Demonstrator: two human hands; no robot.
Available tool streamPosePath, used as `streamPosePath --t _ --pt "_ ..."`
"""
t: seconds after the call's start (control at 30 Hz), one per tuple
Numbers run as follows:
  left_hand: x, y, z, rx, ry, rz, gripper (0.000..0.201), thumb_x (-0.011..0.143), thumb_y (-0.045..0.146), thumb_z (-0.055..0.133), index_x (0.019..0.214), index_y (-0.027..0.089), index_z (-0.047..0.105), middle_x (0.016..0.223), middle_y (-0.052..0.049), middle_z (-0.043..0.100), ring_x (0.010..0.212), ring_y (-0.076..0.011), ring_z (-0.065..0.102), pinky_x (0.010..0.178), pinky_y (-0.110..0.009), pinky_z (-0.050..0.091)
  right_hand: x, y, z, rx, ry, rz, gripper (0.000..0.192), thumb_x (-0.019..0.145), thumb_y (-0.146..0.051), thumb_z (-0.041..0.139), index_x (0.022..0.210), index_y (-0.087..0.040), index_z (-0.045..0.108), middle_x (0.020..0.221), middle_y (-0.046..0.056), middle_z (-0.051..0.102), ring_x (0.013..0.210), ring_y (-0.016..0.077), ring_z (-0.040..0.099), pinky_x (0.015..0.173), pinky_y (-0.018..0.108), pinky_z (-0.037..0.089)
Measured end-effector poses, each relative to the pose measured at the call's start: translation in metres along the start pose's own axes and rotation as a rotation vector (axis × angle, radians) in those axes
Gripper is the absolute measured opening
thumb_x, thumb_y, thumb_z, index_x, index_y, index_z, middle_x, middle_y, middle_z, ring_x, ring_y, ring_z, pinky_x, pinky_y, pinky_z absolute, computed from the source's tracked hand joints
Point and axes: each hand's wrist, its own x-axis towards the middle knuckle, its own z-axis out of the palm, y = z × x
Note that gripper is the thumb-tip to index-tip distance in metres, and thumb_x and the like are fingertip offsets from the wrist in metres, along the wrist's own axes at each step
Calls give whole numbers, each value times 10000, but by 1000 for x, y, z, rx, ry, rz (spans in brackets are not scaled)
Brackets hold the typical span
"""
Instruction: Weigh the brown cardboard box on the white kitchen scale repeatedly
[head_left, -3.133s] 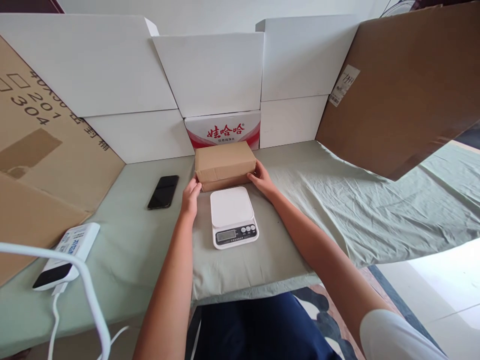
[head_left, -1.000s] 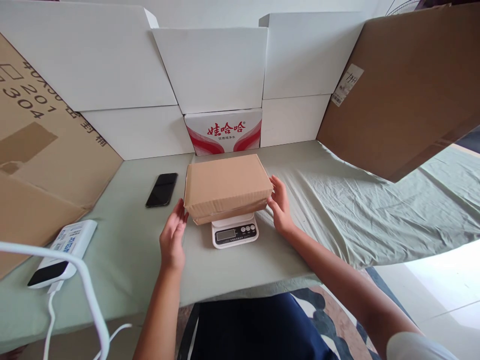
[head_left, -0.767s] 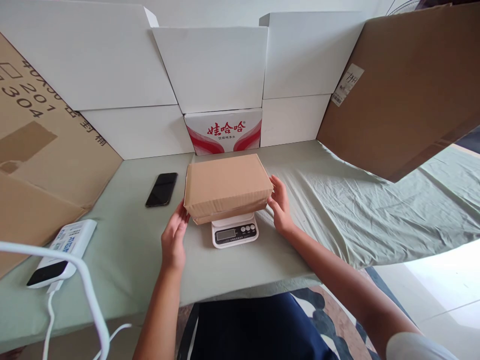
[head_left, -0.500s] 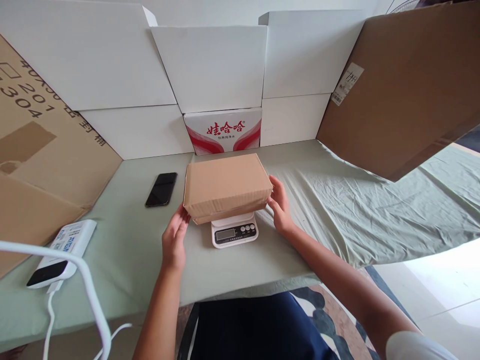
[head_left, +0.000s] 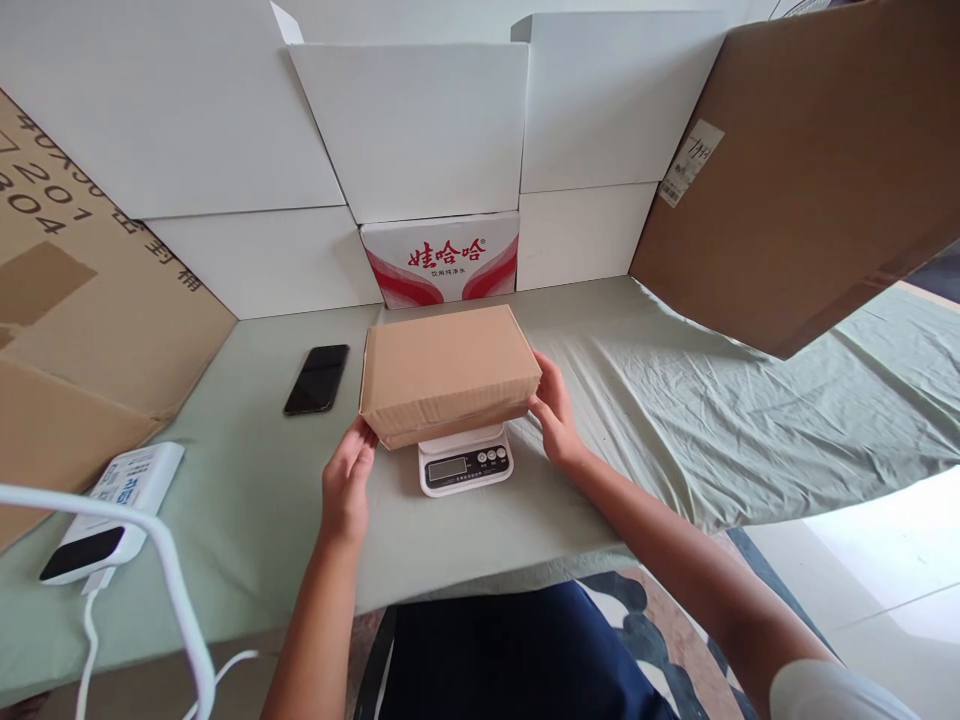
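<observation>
A closed brown cardboard box (head_left: 450, 370) sits over a white kitchen scale (head_left: 466, 468), covering most of its platform. The scale's display and round buttons face me; I can make out no reading on the display. My left hand (head_left: 349, 480) holds the box at its near left corner, fingertips hidden behind it. At the right end, my right hand (head_left: 553, 410) grips the box, thumb on the near side and fingers along the end. Whether the box rests its full weight on the scale cannot be told.
A black smartphone (head_left: 316, 380) lies left of the box. Further left is a white power bank (head_left: 112, 515) with a white cable (head_left: 176, 590). White boxes (head_left: 420, 130) line the back; large cardboard pieces stand left and right (head_left: 795, 180). Green cloth (head_left: 630, 400) covers the table.
The whole view has shifted slightly, so everything appears a little further left. Both hands stay on the box, and the box keeps its place over the scale.
</observation>
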Motion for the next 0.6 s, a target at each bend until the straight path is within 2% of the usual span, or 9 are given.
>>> streamPosePath --t 0.6 --pt "1 -4 -2 33 -7 -21 638 864 523 648 1406 188 611 1460 -148 593 1439 -348 457 1195 -501 355 -1 -4 3 11 -41 25 604 929 -582 568 1446 -302 428 1513 87 490 1404 313 461 1179 531 397"
